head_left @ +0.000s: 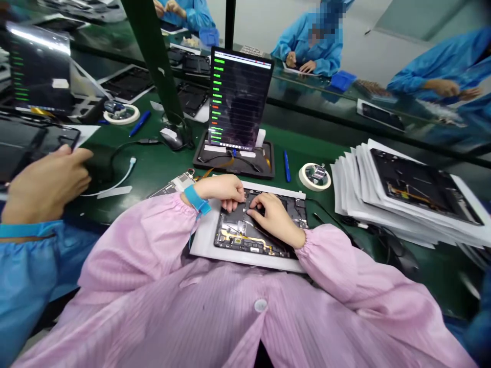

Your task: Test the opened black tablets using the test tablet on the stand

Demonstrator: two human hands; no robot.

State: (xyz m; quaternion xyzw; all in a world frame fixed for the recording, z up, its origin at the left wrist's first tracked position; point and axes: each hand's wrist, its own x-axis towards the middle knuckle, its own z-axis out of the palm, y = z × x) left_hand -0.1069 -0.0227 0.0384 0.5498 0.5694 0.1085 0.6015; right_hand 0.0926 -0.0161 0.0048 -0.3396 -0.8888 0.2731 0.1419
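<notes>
An opened tablet or laptop chassis [241, 240] lies on a white sheet [207, 237] in front of me, its black inner parts and an orange-yellow flex cable showing. My left hand [226, 191], with a blue band [197, 200] at the wrist, is over the far left part of the chassis, fingers curled together. My right hand [274, 214] rests over the middle, thumb and fingertips brought close together near my left fingertips. Whatever either hand pinches is too small or hidden to make out.
A screen with green lines [240, 102] stands in a black tray [233, 163] behind. Tape roll [304, 176], blue pen [287, 166] and a stack of sheets and panels [368, 204] are to the right. A co-worker's hand [49, 179] is at left; other people sit opposite.
</notes>
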